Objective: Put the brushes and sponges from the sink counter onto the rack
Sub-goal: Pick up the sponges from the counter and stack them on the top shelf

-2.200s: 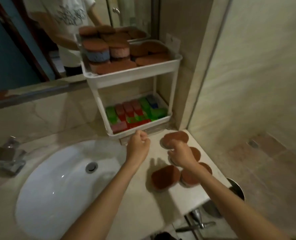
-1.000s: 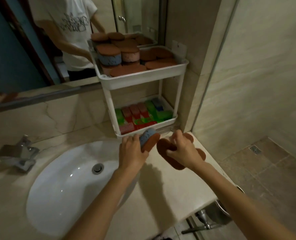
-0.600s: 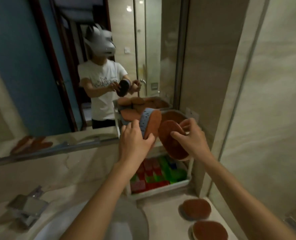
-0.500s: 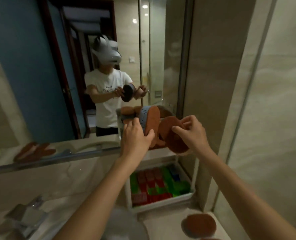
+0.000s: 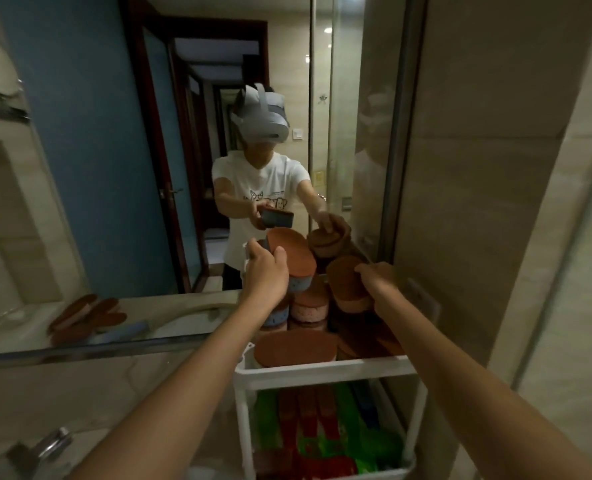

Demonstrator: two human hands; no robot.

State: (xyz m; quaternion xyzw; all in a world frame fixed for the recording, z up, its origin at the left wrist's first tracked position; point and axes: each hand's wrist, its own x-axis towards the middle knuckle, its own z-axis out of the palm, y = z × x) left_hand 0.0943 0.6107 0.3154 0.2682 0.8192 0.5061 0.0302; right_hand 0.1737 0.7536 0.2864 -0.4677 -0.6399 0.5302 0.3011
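Note:
My left hand (image 5: 265, 271) grips a blue sponge with a brown scrub face (image 5: 292, 259), held above the back left of the white rack's (image 5: 322, 372) top shelf. My right hand (image 5: 379, 282) holds a brown-topped pink sponge (image 5: 346, 285) over the stacked sponges at the back right of that shelf. The top shelf is packed with several brown-faced sponges (image 5: 294, 348), some stacked. The lower shelf holds red and green brushes (image 5: 318, 431) standing side by side.
A mirror (image 5: 114, 168) runs along the wall behind the rack and reflects me and the sponges. A beige tiled wall (image 5: 478, 202) stands close on the right of the rack. A chrome faucet (image 5: 45, 448) sits at the lower left.
Both hands rose from the counter with a sponge each and now hold them over the rack's top shelf. The sponges turned from edge-on to nearly flat. The view tilted up.

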